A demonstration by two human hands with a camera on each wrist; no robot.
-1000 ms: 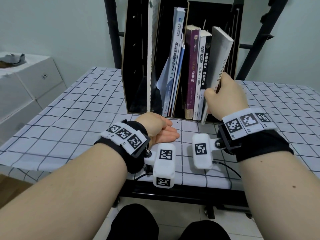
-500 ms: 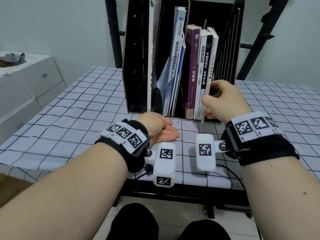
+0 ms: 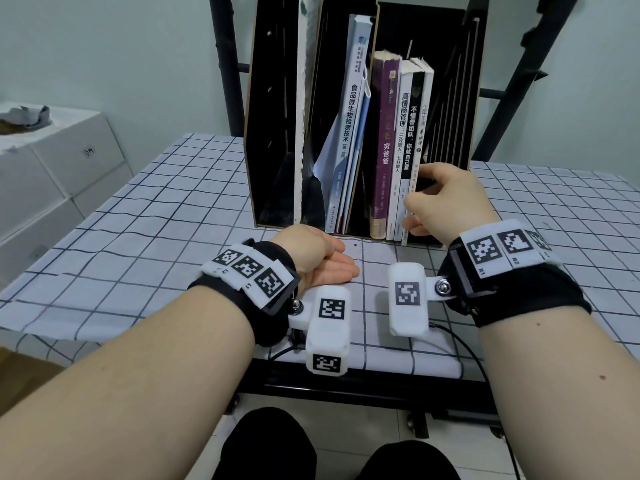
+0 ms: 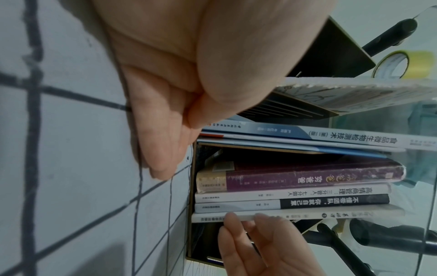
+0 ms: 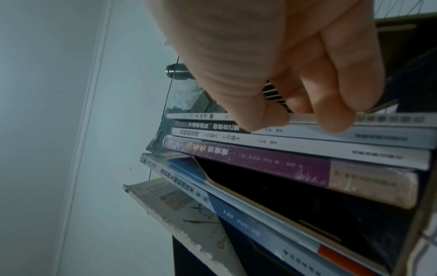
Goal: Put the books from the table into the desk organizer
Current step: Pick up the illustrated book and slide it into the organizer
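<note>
A black desk organizer stands upright on the checked tablecloth. Its right compartment holds a purple book, two white-and-black books, and a thin white book on the far right. My right hand is low at that thin book's spine, and its fingertips press against the spine. In front of the organizer my left hand rests on the table, fingers straight and holding nothing. No book lies on the table in view.
A tall blue-and-white textbook leans in the middle compartment, and a white-edged book stands left of it. A black metal frame rises behind the organizer. White boxes sit at the left. A yellow tape roll lies beyond.
My right hand has tipped the thin white book upright and slid it into the right compartment against the other books. It then moved down the spine. My left hand has stayed still.
</note>
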